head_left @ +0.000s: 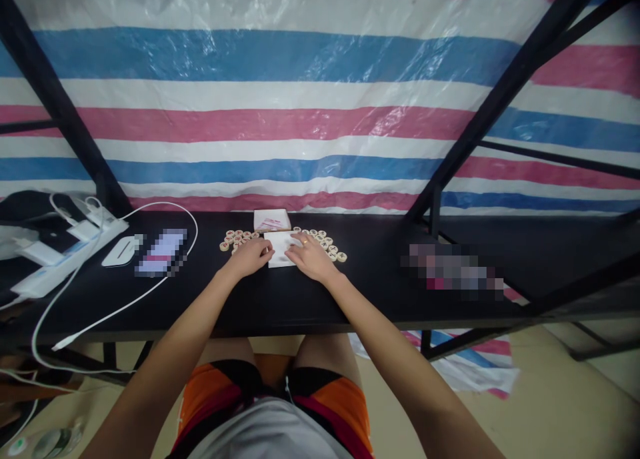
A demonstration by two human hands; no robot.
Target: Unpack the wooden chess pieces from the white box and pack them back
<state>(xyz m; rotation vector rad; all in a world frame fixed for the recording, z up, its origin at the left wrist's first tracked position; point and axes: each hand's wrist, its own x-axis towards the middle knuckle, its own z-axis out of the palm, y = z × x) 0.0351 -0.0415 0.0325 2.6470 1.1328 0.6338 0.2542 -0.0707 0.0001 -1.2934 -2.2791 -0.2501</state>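
A small white piece [280,261], either a box or folded paper, lies on the black tabletop in front of me. My left hand [249,257] has curled fingers closed at its left edge. My right hand [314,255], with a ring on one finger, reaches over its right side, thumb and fingers apart. Round xiangqi pieces [239,235] lie in a cluster beyond my left hand. Another group of xiangqi pieces [333,249] spreads beyond and right of my right hand. Directly behind the white piece is a white box [271,219] with pink print or slips showing. My palms are hidden.
On the left are a power strip [65,255] with plugs, a white cable [120,303], a white device [119,252] and a blurred phone [161,252]. A blurred item [455,269] lies right. Black metal posts [465,139] and a striped plastic sheet [280,59] stand around the tabletop.
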